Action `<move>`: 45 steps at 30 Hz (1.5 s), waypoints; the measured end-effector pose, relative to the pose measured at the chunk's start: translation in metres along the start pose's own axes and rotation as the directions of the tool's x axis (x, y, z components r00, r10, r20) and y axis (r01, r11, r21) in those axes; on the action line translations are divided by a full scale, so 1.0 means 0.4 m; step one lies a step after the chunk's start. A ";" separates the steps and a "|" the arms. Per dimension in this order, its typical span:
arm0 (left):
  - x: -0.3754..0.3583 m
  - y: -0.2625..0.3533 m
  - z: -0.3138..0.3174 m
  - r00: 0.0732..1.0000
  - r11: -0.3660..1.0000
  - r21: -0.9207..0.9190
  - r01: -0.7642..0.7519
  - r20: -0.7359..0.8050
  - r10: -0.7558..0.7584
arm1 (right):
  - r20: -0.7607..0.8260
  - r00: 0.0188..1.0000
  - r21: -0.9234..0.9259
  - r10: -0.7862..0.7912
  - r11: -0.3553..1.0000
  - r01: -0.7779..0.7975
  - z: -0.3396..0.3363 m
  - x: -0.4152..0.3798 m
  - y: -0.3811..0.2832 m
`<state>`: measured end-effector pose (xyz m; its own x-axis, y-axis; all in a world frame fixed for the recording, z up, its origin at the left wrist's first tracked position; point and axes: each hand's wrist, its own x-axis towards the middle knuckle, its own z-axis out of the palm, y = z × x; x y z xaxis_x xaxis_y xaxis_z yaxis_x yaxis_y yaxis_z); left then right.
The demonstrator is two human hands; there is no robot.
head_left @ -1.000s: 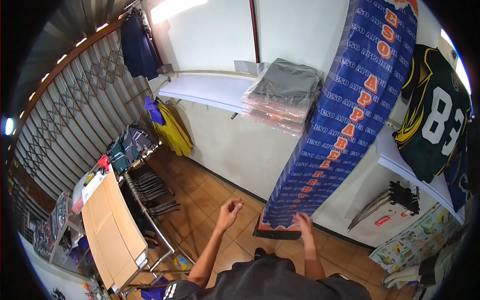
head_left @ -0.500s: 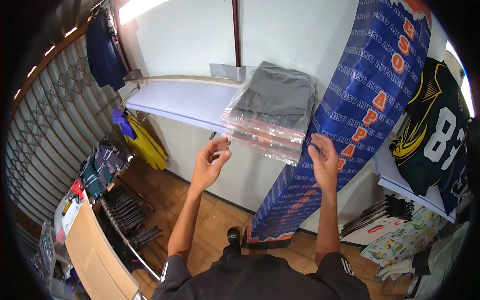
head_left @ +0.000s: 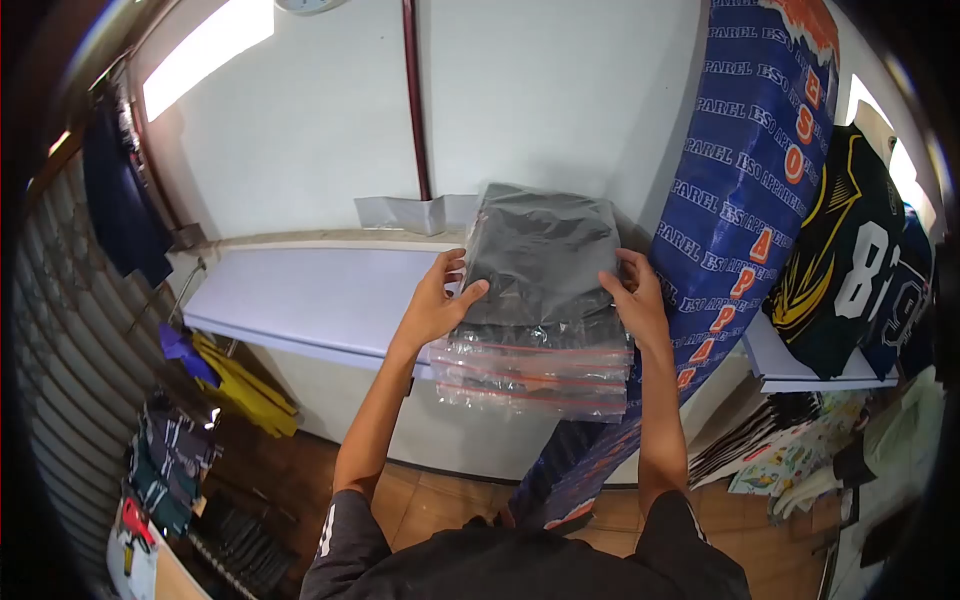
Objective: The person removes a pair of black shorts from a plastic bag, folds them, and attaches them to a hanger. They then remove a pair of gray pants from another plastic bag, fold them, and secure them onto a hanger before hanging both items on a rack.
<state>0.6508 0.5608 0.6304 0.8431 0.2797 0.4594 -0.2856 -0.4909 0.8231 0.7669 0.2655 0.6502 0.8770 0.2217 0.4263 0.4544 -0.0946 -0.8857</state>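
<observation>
Plastic-bagged dark shirts, stacked on the white shelf, front edge overhanging a bit — that's what you've got in the head view, the only view here. Your left hand is on the stack's left side, thumb up on the top bag, fingers curled round the edge. Right hand clamps the right side, fingers spread, w/ the blue banner just beside it. Both hands grip the stack; how many bags they take in I can't tell. Looks like the grab step. Next move prob. calls for an even lift w/ both hands: the bags look slick, so keep the squeeze level and mind the banner.
</observation>
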 end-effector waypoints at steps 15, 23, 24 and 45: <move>0.002 0.000 -0.020 0.999 1.000 -0.021 -0.021 -0.034 0.020 | 0.005 0.983 0.163 0.182 0.970 -0.180 0.003 -0.054 -0.032; -0.135 0.094 -0.006 0.989 0.985 0.085 0.148 -0.004 -0.148 | 0.110 0.978 0.326 0.176 0.924 -0.202 -0.054 -0.186 -0.036; -0.158 0.108 0.001 0.983 0.981 0.066 0.182 0.007 -0.183 | 0.138 0.975 0.364 0.177 0.906 -0.216 -0.064 -0.206 -0.041; -0.807 0.269 0.248 0.929 0.912 -0.351 0.212 -0.217 -0.300 | 0.521 0.852 0.415 0.050 0.857 -0.304 -0.272 -0.602 0.029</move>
<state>0.3931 0.3357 0.5376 0.7698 0.5861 0.2528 -0.2419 -0.0986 0.9653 0.5781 0.1054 0.5573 0.6885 0.6901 0.2229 0.0578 0.2541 -0.9654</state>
